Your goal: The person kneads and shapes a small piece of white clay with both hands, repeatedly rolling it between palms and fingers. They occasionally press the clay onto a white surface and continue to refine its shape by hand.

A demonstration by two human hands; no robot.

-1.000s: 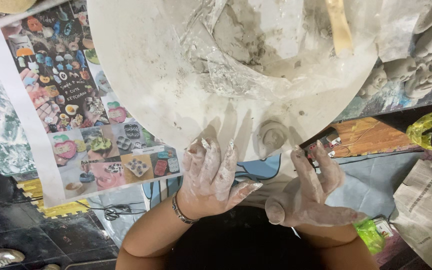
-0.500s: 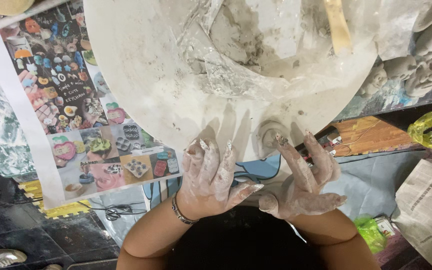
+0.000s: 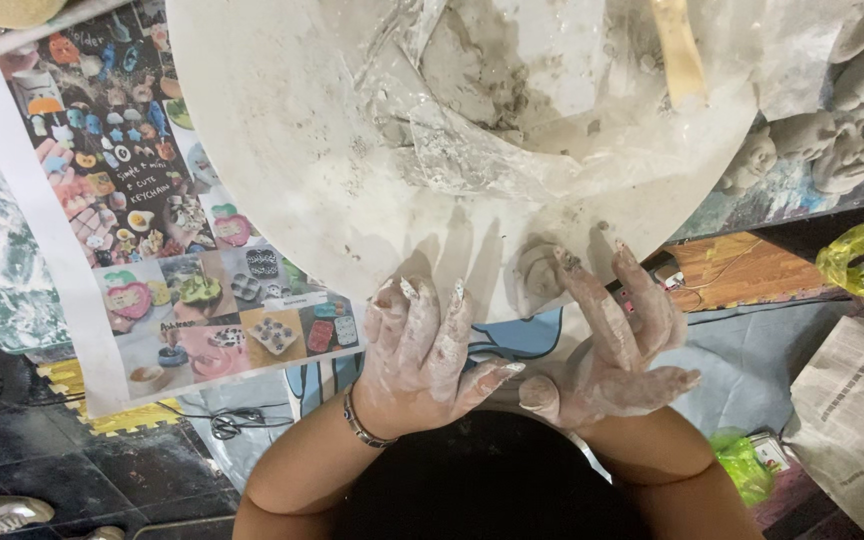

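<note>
Head view: both clay-smeared hands, left (image 3: 422,350) and right (image 3: 612,350), grip released, beside colourful rectangular poster (image 3: 152,230).

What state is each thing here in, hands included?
left hand: open, clay-coated, holding nothing.
right hand: open, clay-smeared, fingers spread, empty.
small clay lump: rounded, resting at the board's edge.
round white board: smeared with clay.
plastic sheet: crumpled, muddy.
bracelet: on the left wrist.
</note>
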